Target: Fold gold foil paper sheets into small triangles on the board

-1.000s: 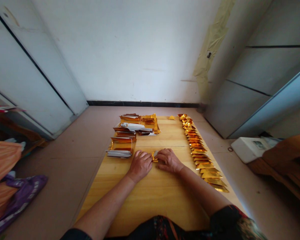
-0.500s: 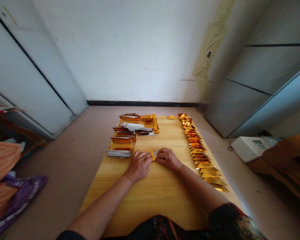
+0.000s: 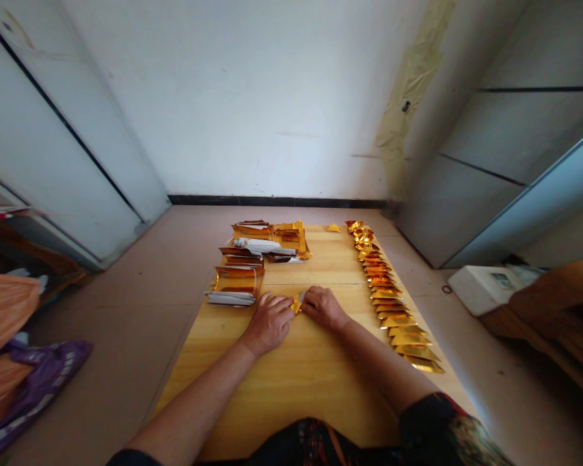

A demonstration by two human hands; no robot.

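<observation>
A small gold foil paper (image 3: 297,302) lies on the wooden table (image 3: 296,382), pinched between both my hands. My left hand (image 3: 268,321) presses its left side with curled fingers. My right hand (image 3: 323,307) grips its right side, fingers closed. To the right, a long row of folded gold foil pieces (image 3: 388,299) runs along the table's right edge. Stacks of flat gold foil sheets (image 3: 237,283) sit just beyond my left hand, with more stacks (image 3: 272,241) at the far end.
One loose folded gold piece (image 3: 333,228) lies at the table's far edge. A white box (image 3: 483,288) sits on the floor to the right. Orange and purple bags (image 3: 17,349) lie at left. White wall and cabinet panels surround the table.
Both hands have shifted slightly on the small gold paper, the fingers closing nearer together over it. Nothing else on the table has moved.
</observation>
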